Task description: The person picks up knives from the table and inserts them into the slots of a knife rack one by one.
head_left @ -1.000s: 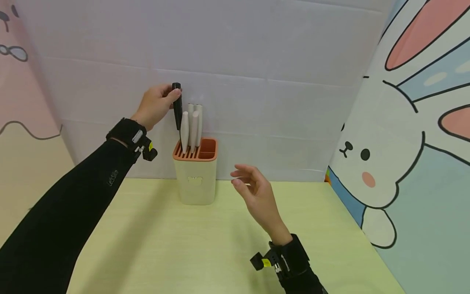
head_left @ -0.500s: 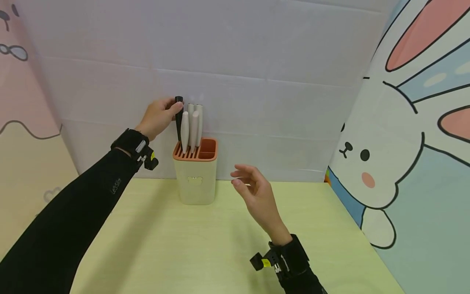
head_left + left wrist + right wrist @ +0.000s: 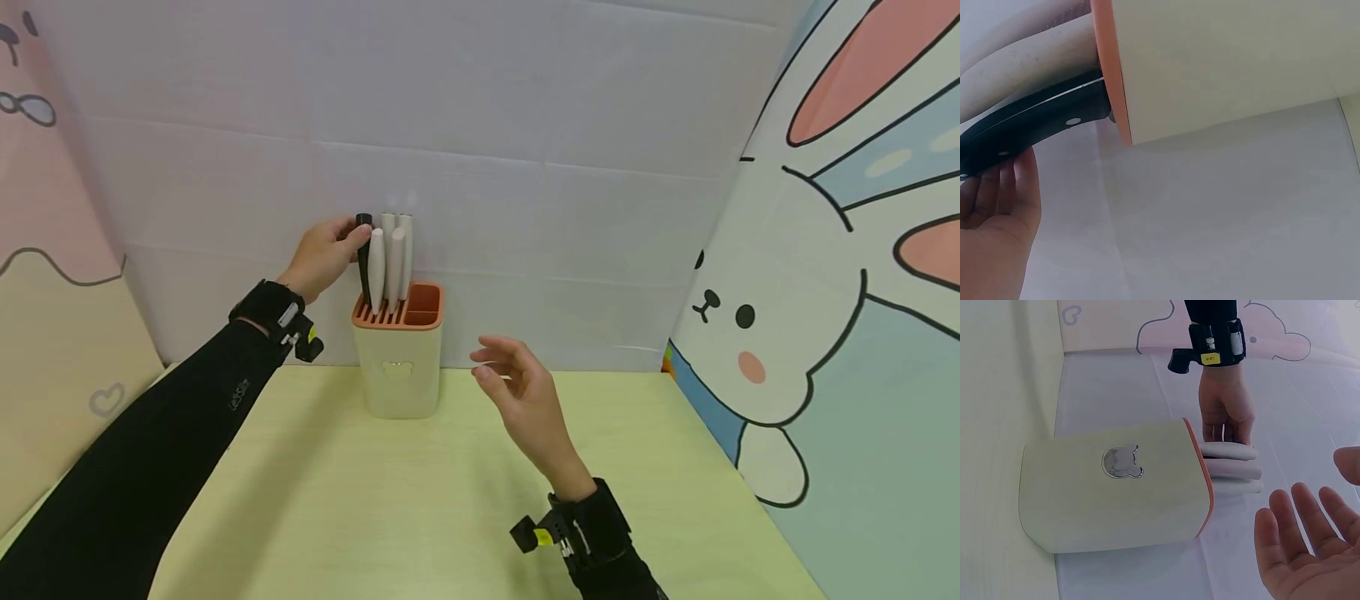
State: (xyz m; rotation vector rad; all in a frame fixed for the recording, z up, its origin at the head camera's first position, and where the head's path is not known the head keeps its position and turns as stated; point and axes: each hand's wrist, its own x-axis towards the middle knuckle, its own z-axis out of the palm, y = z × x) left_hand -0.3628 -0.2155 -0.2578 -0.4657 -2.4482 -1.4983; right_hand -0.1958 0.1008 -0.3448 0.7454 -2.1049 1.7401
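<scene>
My left hand (image 3: 317,260) pinches the upper part of a knife's black handle (image 3: 363,265) between thumb and fingers. That knife stands in the leftmost part of the slotted side of a cream knife holder (image 3: 399,375), its blade hidden inside. In the left wrist view the riveted black handle (image 3: 1047,115) reaches right down to the orange rim (image 3: 1112,75). Several white-handled knives (image 3: 377,271) stand upright just to its right. My right hand (image 3: 528,408) hovers to the right of the holder, fingers loosely bent, touching nothing.
The holder's orange top has open compartments (image 3: 424,304) on its right. It stands on a pale yellow-green table (image 3: 360,508), close to a white back wall (image 3: 525,217). A rabbit-printed panel (image 3: 750,333) borders the right side.
My left hand has moved down with the black-handled knife, which has sunk deeper into the holder until its handle sits at the slots. The right hand has stayed in place.
</scene>
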